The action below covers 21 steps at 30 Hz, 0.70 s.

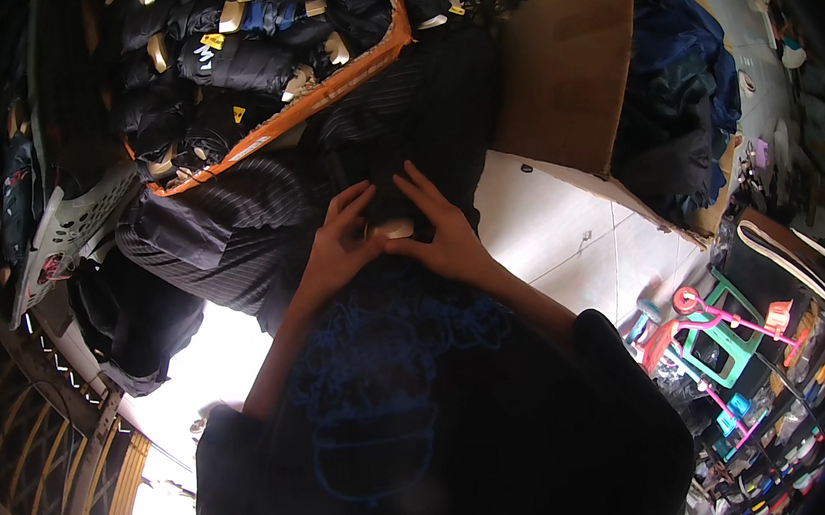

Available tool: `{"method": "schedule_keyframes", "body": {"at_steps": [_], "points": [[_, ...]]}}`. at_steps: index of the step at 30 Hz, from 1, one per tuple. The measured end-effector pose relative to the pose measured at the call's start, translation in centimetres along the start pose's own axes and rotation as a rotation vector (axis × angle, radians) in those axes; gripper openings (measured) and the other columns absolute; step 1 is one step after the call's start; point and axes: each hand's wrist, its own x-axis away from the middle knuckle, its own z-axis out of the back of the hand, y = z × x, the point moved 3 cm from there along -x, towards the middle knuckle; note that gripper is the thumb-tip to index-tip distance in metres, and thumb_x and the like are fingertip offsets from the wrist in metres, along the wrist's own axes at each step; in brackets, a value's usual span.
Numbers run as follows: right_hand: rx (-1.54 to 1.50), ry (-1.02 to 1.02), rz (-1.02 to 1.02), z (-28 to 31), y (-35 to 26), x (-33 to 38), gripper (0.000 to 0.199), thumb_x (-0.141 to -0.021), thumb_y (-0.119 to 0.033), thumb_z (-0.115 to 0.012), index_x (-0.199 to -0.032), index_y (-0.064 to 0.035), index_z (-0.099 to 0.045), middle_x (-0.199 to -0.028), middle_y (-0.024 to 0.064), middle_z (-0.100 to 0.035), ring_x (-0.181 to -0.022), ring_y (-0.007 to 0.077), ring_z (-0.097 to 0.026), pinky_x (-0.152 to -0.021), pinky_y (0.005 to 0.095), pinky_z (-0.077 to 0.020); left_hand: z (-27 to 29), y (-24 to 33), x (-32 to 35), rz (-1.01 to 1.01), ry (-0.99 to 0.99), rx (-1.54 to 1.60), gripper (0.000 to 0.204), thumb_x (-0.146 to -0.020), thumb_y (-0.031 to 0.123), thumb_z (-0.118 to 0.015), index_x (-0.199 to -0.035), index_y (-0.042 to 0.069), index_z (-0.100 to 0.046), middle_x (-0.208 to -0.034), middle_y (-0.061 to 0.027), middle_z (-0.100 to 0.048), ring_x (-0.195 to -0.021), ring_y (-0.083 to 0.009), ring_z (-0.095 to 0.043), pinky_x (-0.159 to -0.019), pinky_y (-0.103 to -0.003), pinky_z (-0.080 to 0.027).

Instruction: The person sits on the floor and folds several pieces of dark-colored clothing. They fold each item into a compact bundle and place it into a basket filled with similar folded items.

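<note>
1. Hands. The left hand and the right hand meet at the centre of the frame, fingers partly spread over dark cloth. Together they pinch a small pale tag between thumbs and fingertips.

2. Work item. The tag sits on a dark pinstriped garment, which runs from centre frame toward the left and lies across the lap. What fixes the tag to the cloth cannot be seen.

3. Risk, grip. The tag is small and partly hidden by both thumbs. A slack pinch would probably let it slip into the dark folds, where it would be hard to find.

4. Risk, cloth. A hard pull on the tag could tear the fabric or distort a seam.

5. Risk, visibility. The light is low and the cloth nearly black, so a misjudged finger position is likely.

6. Risk, drape. The garment hangs off toward the lower left, above the pale floor. Its weight could drag it down and out of the hands.

7. Far field. An orange-rimmed crate of dark folded clothes occupies the upper left, a cardboard sheet the upper right. A tug on the garment beneath the crate could shift the stack.
</note>
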Motion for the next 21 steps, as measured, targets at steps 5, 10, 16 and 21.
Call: {"method": "schedule_keyframes", "body": {"at_steps": [5, 10, 16, 21], "points": [[-0.062, 0.044, 0.004, -0.2, 0.2, 1.0, 0.070, -0.077, -0.022, -0.082, -0.138, -0.0028, -0.053, -0.154, 0.0169, -0.037, -0.140, 0.0312, -0.041, -0.111, 0.0399, -0.0398, -0.9, 0.5, -0.1, -0.116, 0.016, -0.024, 0.062, -0.084, 0.005, -0.073, -0.142, 0.007, -0.050, -0.144, -0.0089, -0.044, -0.129, -0.0220, -0.050, -0.098, -0.034, -0.053], [-0.120, 0.140, 0.061, -0.8, 0.2, 1.6, 0.055, -0.078, -0.015, -0.081, -0.126, 0.0029, -0.061, -0.142, 0.0193, -0.053, -0.129, 0.0310, -0.054, -0.105, 0.0383, -0.0465, -1.2, 1.1, 0.2, -0.137, 0.056, -0.105, 0.054, -0.083, 0.006, -0.074, -0.134, 0.004, -0.056, -0.137, -0.0104, -0.050, -0.126, -0.0230, -0.054, -0.092, -0.032, -0.057], [-0.183, 0.062, -0.063, -0.7, 0.0, 2.1, 0.061, -0.076, -0.014, -0.082, -0.131, 0.0010, -0.057, -0.148, 0.0195, -0.044, -0.129, 0.0322, -0.053, -0.102, 0.0372, -0.0491, -1.3, 0.7, 0.7, -0.105, 0.087, -0.131, 0.055, -0.080, 0.004, -0.076, -0.132, 0.005, -0.057, -0.131, -0.0114, -0.054, -0.118, -0.0215, -0.058, -0.087, -0.031, -0.058], [0.104, 0.090, -0.001, 0.5, 1.2, 1.2, 0.087, -0.073, -0.027, -0.085, -0.145, -0.0020, -0.042, -0.158, 0.0258, -0.021, -0.137, 0.0406, -0.042, -0.108, 0.0423, -0.0421, -1.7, 1.3, 0.0, -0.044, 0.071, -0.099, 0.069, -0.080, 0.009, -0.077, -0.143, 0.008, -0.048, -0.145, -0.0136, -0.047, -0.129, -0.0285, -0.052, -0.100, -0.039, -0.051]]}}
